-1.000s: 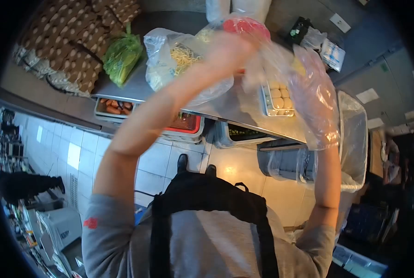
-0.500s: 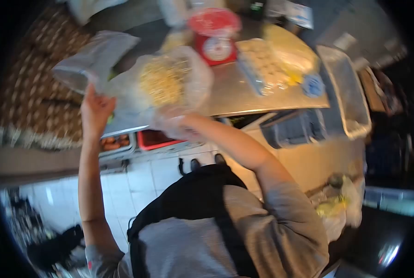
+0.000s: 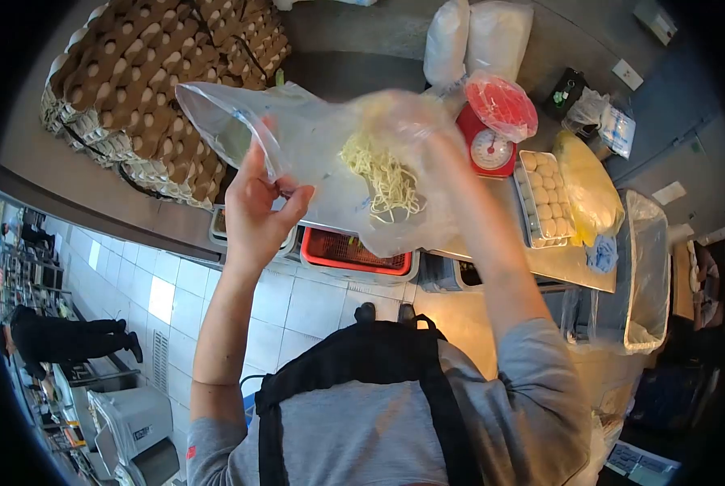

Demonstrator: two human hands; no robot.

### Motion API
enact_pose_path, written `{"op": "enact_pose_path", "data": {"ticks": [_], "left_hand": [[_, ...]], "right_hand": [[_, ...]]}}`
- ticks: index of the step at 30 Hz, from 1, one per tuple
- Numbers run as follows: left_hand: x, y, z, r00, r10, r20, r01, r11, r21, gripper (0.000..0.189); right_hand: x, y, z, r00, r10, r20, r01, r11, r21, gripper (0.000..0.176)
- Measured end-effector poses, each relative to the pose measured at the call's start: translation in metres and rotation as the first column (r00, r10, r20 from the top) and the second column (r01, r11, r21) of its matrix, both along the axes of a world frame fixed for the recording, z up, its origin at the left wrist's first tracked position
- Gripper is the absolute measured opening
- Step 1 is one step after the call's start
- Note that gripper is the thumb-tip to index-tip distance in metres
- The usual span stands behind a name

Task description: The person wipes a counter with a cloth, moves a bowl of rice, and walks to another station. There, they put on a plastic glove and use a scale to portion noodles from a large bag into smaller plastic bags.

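Note:
A clear plastic bag (image 3: 237,121) stands part open at the left, its edge pinched between the thumb and fingers of my left hand (image 3: 265,194). Pale noodles (image 3: 387,182) lie on a spread plastic sheet or bag (image 3: 403,233) at the table's front edge. Over the upper end of the noodles is my right hand (image 3: 403,117), smeared by motion, so its fingers and anything in them cannot be made out.
A red scale (image 3: 490,150) stands right of the noodles, beside a tray of round pale items (image 3: 545,197) and a yellow bag (image 3: 585,186). Egg trays (image 3: 147,89) are stacked at the left. A red basket (image 3: 354,249) is below the table edge. Far left, a person (image 3: 70,338) stands.
The view has shifted, and things on the table appear further right. My right hand has moved from the near edge of the noodles to their far end. The noodles look more spread out.

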State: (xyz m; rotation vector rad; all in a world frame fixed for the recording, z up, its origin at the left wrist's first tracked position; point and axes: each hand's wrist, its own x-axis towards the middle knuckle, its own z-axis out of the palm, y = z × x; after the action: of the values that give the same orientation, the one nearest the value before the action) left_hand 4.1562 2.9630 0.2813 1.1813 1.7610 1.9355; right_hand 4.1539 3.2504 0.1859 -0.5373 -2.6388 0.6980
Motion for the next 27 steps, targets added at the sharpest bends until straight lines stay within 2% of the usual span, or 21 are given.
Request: {"op": "enact_pose_path", "data": {"ticks": [2,5,8,9,11,12,14,15,17,20,21,22,23,26,27], "left_hand": [[-0.003,0.006,0.003,1.0,-0.001,-0.012,0.001,0.999,0.038,0.076],[-0.015,0.016,-0.005,0.998,-0.061,-0.003,0.061,0.997,0.052,0.07],[-0.047,0.017,-0.02,0.979,-0.134,0.156,0.119,0.988,0.1,0.057],[-0.061,0.018,-0.031,0.947,-0.134,0.294,0.09,0.983,0.159,0.05],[-0.104,0.029,-0.083,0.922,-0.016,0.387,0.002,0.999,0.036,0.052],[-0.117,0.037,-0.119,0.99,-0.008,0.141,0.022,0.996,-0.092,0.053],[-0.128,0.079,-0.182,0.965,-0.083,-0.251,0.029,0.977,-0.211,0.05],[-0.127,0.096,-0.203,0.945,-0.14,-0.297,0.062,0.964,-0.257,0.05],[-0.122,0.124,-0.239,0.923,-0.257,-0.286,0.167,0.938,-0.303,0.051],[-0.12,0.145,-0.264,0.905,-0.418,0.085,0.426,0.895,-0.132,0.054],[-0.119,0.145,-0.242,0.897,-0.356,-0.263,0.283,0.918,-0.278,0.054],[-0.117,0.145,-0.219,0.767,-0.263,-0.584,0.067,0.94,-0.336,0.053],[-0.116,0.145,-0.212,0.517,-0.205,-0.831,-0.144,0.936,-0.321,0.052],[-0.142,0.138,-0.242,0.745,-0.119,-0.657,-0.141,0.933,-0.33,0.039],[-0.146,0.13,-0.242,0.771,-0.092,-0.63,-0.146,0.938,-0.316,0.04]], "right_hand": [[0.009,0.017,0.021,0.999,0.025,0.034,-0.025,1.0,0.003,0.023],[0.027,0.023,0.019,0.991,0.061,0.116,-0.061,0.998,-0.002,0.023],[0.039,0.007,-0.015,0.981,0.095,0.171,-0.092,0.995,-0.021,0.024],[0.042,-0.002,-0.029,0.978,0.099,0.186,-0.095,0.995,-0.032,0.024],[0.041,-0.021,-0.055,0.971,0.105,0.216,-0.098,0.994,-0.041,0.024],[0.04,-0.028,-0.065,0.968,0.099,0.229,-0.091,0.995,-0.045,0.024],[0.036,-0.035,-0.076,0.965,0.091,0.248,-0.078,0.995,-0.062,0.024],[0.033,-0.037,-0.079,0.963,0.095,0.252,-0.079,0.994,-0.071,0.024],[0.03,-0.037,-0.078,0.961,0.104,0.254,-0.08,0.991,-0.104,0.024],[0.029,-0.03,-0.072,0.962,0.066,0.264,-0.038,0.993,-0.109,0.024],[0.029,-0.026,-0.074,0.96,0.022,0.281,-0.003,0.998,-0.069,0.024],[0.029,-0.022,-0.075,0.955,-0.023,0.296,0.033,0.999,-0.03,0.024],[0.033,-0.017,-0.078,0.948,-0.062,0.313,0.061,0.998,0.013,0.024],[0.068,0.019,-0.112,0.973,0.123,0.195,-0.119,0.992,-0.033,0.022],[0.08,0.026,-0.11,0.968,0.158,0.194,-0.15,0.987,-0.054,0.023]]}}
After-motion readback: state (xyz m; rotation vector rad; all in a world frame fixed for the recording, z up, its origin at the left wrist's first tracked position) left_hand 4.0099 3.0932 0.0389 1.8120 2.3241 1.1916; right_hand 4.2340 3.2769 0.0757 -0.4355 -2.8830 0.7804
